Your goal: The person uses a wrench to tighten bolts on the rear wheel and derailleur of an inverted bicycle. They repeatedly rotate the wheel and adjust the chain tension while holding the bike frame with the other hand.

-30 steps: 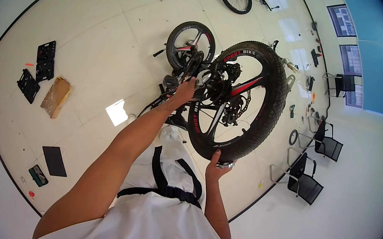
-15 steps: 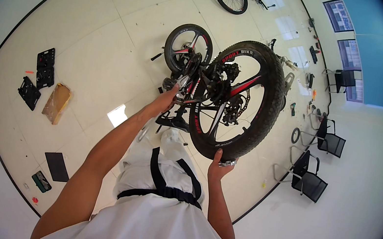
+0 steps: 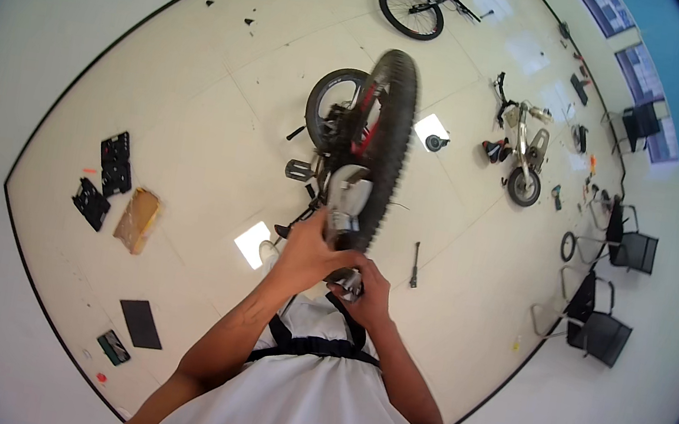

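A bicycle wheel (image 3: 396,146) with a black knobby tyre stands in front of me, seen nearly edge-on and blurred. My left hand (image 3: 311,252) is closed around the lower end of a rounded silvery metal part (image 3: 348,196) beside the tyre; its exact kind is unclear. Just below the tyre, my right hand (image 3: 368,294) has its fingers wrapped round a small shiny metal piece (image 3: 347,282), mostly hidden. The two hands meet at the fingers. Behind the wheel lie the bike's other wheel (image 3: 319,112), with a dark rim, and a black pedal (image 3: 300,171).
Open black tool cases (image 3: 115,165) and a cardboard box (image 3: 138,221) lie at left. A dark rod-like tool (image 3: 415,265) is on the floor to the right. Farther right are a small scooter-like frame (image 3: 529,148) and black chairs (image 3: 598,330). Another bike wheel (image 3: 411,10) shows at the back.
The wheel has swung from a broad side view to nearly edge-on. My right hand has moved left with the shiny piece, and my left hand has come down toward me to meet it. The view has shifted.
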`<control>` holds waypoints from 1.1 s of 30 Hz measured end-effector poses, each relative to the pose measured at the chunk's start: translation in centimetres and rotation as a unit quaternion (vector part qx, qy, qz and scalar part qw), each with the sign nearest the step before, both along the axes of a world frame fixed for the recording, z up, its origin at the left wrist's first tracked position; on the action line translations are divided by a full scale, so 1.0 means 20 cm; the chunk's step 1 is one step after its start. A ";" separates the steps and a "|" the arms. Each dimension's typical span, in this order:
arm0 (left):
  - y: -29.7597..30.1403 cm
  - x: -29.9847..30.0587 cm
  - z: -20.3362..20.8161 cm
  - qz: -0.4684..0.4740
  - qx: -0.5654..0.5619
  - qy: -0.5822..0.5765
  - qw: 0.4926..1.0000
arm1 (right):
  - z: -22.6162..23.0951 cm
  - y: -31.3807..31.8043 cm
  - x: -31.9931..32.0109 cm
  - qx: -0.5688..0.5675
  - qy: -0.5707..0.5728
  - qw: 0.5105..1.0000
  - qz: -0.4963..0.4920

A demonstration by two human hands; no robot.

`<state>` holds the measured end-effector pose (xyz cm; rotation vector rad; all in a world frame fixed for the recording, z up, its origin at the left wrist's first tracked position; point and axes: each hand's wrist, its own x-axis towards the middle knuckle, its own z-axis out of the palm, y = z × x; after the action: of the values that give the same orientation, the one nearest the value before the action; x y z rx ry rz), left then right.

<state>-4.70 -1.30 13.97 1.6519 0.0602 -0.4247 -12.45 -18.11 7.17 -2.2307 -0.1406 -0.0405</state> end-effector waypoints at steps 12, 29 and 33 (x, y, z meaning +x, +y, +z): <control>-0.17 -0.04 0.06 0.160 0.083 -0.044 0.983 | -1.08 -0.86 0.37 -0.011 0.183 0.970 -0.157; -0.25 -0.09 -0.01 0.215 0.098 -0.056 0.970 | -1.01 -0.48 0.88 0.394 0.202 0.884 -0.148; -0.26 -0.08 0.00 0.212 0.097 -0.048 0.971 | -1.02 -0.46 0.92 0.373 0.148 0.899 -0.176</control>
<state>-6.26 -6.41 13.97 1.7915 0.3857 -0.0111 5.90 -27.39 -13.31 -1.4423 0.3922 0.0437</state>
